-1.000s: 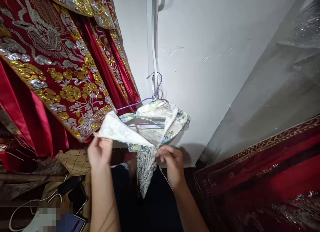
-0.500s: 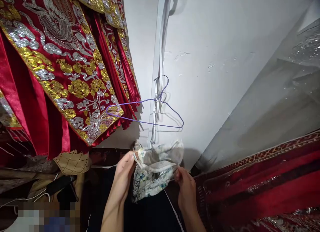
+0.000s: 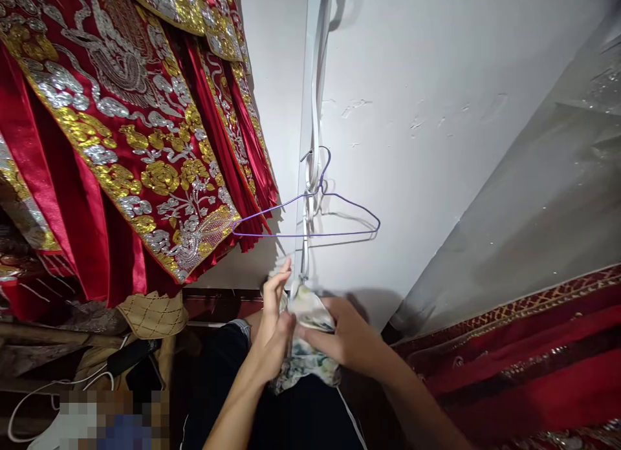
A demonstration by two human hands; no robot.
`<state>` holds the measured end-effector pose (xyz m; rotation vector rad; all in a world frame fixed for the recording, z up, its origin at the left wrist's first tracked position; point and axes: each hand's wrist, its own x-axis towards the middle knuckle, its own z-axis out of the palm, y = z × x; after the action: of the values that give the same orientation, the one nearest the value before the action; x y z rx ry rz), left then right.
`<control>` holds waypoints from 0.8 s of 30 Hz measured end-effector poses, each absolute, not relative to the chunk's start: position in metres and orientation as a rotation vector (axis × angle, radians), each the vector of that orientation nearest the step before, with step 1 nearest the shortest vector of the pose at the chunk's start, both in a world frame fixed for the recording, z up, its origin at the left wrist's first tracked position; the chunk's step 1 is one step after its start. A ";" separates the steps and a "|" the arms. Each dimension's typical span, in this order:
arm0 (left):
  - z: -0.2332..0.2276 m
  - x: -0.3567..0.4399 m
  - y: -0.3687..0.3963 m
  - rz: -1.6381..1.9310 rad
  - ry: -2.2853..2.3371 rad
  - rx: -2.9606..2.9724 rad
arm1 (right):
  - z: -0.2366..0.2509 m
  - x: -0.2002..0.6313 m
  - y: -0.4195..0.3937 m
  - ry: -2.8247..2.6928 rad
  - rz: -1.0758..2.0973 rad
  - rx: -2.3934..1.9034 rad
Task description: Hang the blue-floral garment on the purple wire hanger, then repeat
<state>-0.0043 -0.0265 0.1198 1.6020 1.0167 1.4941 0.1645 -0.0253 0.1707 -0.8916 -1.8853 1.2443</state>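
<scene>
I hold a small white cloth with a blue and green floral print point(image 3: 306, 353), bunched and folded between both hands just below a bare purple wire hanger point(image 3: 310, 214). My left hand point(image 3: 274, 321) presses the cloth from the left with its fingers pointing up. My right hand point(image 3: 347, 337) grips the cloth from the right, its fingers closed over the top fold. The hanger hangs empty from a white strap point(image 3: 313, 114) on the white wall.
Red garments with gold and silver embroidery point(image 3: 121, 133) hang at the left. A dark red patterned fabric point(image 3: 514, 353) lies at the lower right beside a grey sheet point(image 3: 533, 178). A quilted tan item point(image 3: 152, 314) and cables sit at the lower left.
The cloth came off the hanger, which now hangs bare. My hands lowered it and drew together, folding it into a small bundle.
</scene>
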 end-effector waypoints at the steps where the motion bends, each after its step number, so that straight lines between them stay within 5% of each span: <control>1: 0.114 -0.011 -0.021 1.421 0.961 1.660 | 0.180 0.168 -0.018 -1.949 1.167 -0.888; 5: 0.100 -0.040 -0.010 0.886 1.012 1.945 | 0.208 0.186 0.024 -1.834 0.781 -0.886; 8: 0.112 -0.062 -0.007 0.873 1.242 1.952 | 0.205 0.190 0.065 -1.596 0.598 -0.944; 16: 0.148 -0.091 -0.011 0.866 1.126 1.830 | 0.136 0.189 0.139 -1.547 0.747 -1.161; 21: 0.134 -0.111 -0.003 0.375 1.575 2.049 | 0.126 0.228 0.125 -1.535 0.705 -1.175; 24: 0.146 -0.113 0.011 0.389 1.713 2.305 | 0.133 0.248 0.107 -1.590 0.701 -1.105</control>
<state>-0.1127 0.0114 0.1456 2.3046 1.7126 0.3885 0.2475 0.1069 0.1327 -1.1052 -1.5905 0.7011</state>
